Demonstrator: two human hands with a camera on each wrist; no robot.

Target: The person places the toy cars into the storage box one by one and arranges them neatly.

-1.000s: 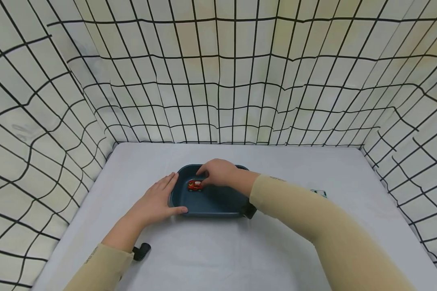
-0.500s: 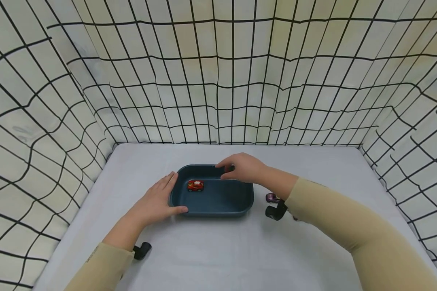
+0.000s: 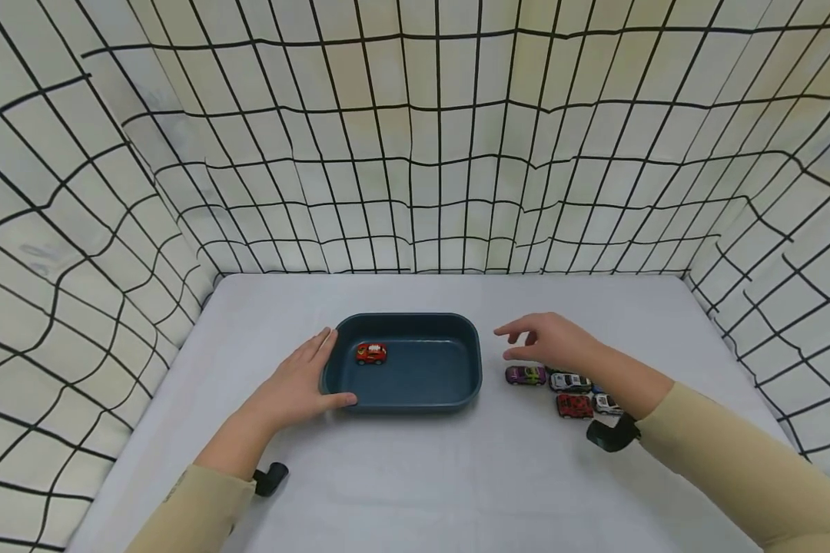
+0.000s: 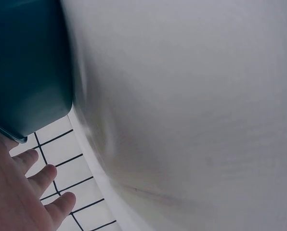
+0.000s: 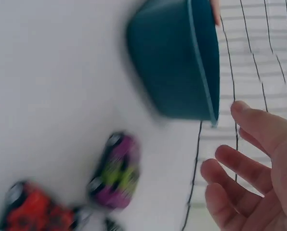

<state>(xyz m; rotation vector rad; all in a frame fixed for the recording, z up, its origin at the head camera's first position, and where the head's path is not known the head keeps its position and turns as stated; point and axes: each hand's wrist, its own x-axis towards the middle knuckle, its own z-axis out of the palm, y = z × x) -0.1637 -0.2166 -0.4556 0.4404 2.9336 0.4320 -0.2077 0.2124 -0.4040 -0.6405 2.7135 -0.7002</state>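
A dark teal tray (image 3: 429, 405) with raised walls stands on the white table. Inside it, toward the left, sits a small red toy car (image 3: 371, 353). My left hand (image 3: 297, 384) rests against the tray's left end, fingers fairly straight and thumb on the front rim. Above the table, right of the tray, hovers my right hand (image 3: 549, 338), holding nothing, its fingers loosely bent and apart. Just below it lie a purple toy car (image 3: 526, 375), a silver toy car (image 3: 570, 382), a darker red toy car (image 3: 574, 405) and a white toy car (image 3: 606, 404); my right forearm partly covers this group.
A black grid net (image 3: 443, 161) over pale walls encloses the table's back and sides. Black wrist cameras sit on my left wrist (image 3: 270, 479) and right wrist (image 3: 612, 434). White tabletop (image 3: 415, 484) stretches in front of the tray.
My right hand has let go of the red toy car in the tray and moved right, out over the table. The group of toy cars has come into view. My left hand stays put.
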